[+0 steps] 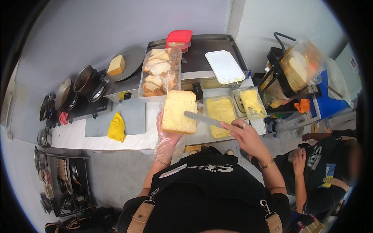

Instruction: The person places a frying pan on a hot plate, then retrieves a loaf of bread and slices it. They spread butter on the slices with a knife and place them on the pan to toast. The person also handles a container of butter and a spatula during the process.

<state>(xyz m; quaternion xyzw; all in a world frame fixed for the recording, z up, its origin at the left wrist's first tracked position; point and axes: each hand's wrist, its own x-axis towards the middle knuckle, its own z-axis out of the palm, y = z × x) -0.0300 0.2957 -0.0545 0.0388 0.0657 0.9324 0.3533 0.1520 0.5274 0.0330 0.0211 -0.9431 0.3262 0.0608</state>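
Observation:
My left hand (169, 137), in a clear plastic glove, holds up a thick block of bread (178, 112) with a pale yellow spread on its top face. A table knife (202, 118) is gripped in my bare right hand (246, 134), its blade tip over the right side of the bread. Just right of the bread, a tub of yellow spread (220, 112) sits on the counter, beside a smaller container of spread (251, 102). Behind the bread stands a clear plastic bin of bread pieces (159, 72).
A yellow cloth (116, 128) lies on a grey board (93, 125). Bread (116, 65) rests on a round griddle plate (132, 62) at the back left. A white lid (224, 65) lies on the steel griddle (201, 58). At right are bagged bread (300, 67) and a co-worker (314, 169).

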